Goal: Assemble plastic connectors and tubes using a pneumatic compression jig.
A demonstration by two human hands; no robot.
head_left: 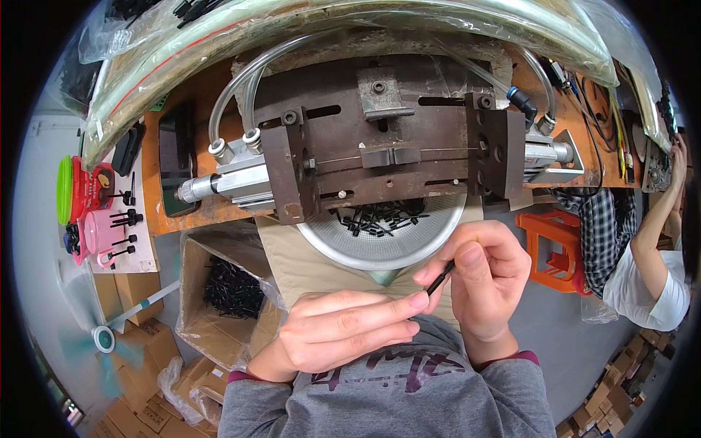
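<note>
At the lower centre, the right hand (485, 281) pinches a thin black pin (440, 278) while the left hand (343, 332), fingers closed, touches its lower tip, seemingly readying it for loading. At 12 o'clock the metal jig (387, 157) overhangs a bowl (343, 252) of pins; the move there would need careful alignment. At 9 o'clock sits a box (197, 292) of pins, at 3 o'clock another person (642, 270).

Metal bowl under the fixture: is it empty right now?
No, the metal bowl holds a scatter of small black pieces lying in it just below the dark metal fixture.
</note>
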